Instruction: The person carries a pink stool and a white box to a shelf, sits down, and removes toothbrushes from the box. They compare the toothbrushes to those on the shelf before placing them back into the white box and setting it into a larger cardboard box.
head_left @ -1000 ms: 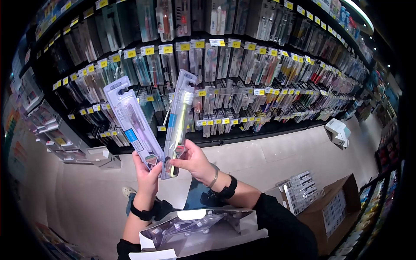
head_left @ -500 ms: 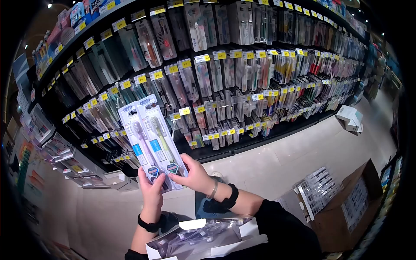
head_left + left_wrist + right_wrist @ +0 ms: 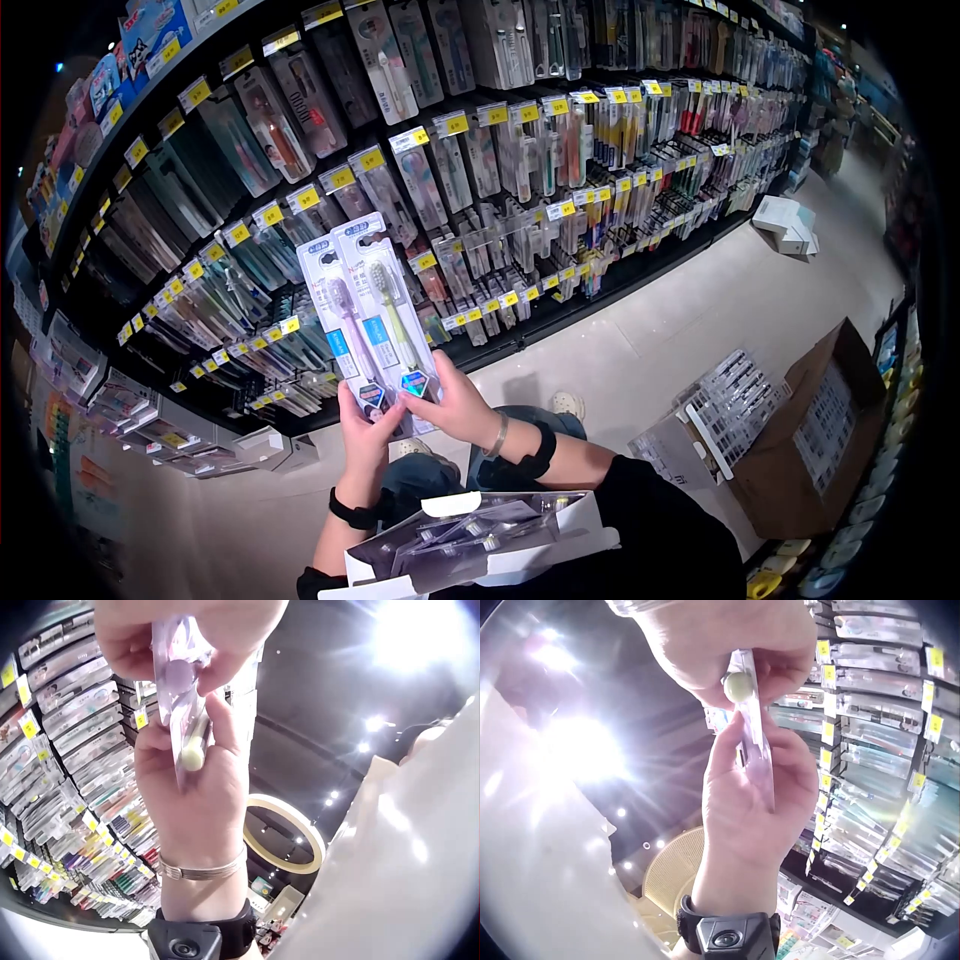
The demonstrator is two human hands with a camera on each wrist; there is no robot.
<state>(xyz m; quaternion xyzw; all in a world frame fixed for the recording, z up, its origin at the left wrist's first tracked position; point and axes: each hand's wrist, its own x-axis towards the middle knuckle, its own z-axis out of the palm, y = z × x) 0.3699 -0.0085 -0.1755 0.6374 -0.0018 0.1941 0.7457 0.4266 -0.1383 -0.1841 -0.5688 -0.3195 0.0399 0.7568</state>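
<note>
Two packaged toothbrushes are held upright side by side, their packs touching or overlapping. The left hand pinches the lower end of the purple toothbrush pack. By its lower end, the right hand grips the green toothbrush pack. In the left wrist view the right hand has thumb and fingers round the clear pack with the green handle end. The right wrist view has the left hand pinching the other pack's edge. Below the hands, an open white box holds several packaged toothbrushes.
A shelf rack of hanging toothbrush packs with yellow price tags spans the front. On the floor at right stand an open cardboard box and a tray of packs. White boxes lie farther off; display boxes stand left.
The two packs, first apart and angled, have come together side by side. Both hands keep hold of them. The head view has turned, so the shelf appears more tilted.
</note>
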